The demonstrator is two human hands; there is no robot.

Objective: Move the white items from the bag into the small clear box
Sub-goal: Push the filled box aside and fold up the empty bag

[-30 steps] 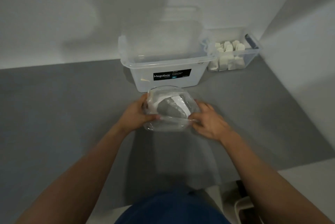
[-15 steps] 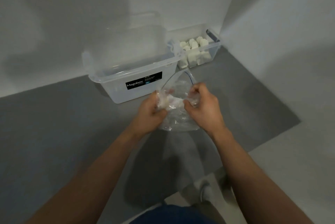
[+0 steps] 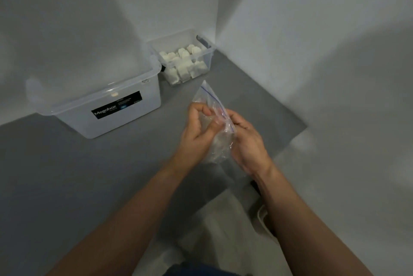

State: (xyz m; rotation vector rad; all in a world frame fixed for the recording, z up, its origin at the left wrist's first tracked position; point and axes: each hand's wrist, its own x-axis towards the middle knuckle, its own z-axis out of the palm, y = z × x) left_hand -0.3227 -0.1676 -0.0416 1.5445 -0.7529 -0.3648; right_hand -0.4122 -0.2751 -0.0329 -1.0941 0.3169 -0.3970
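both hands [image 3: 221, 134] pinch the crumpled bag [image 3: 215, 114] in their fingers. it looks emptied; small clear box [image 3: 202, 54] holds white items [image 3: 182, 61]. next: confirm nothing remains inside.

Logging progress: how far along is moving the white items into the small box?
Done: the small clear box already holds many white items. In hand: the left hand and right hand both grip the crumpled bag, short of the box. Left: whether anything remains in the bag cannot be told.
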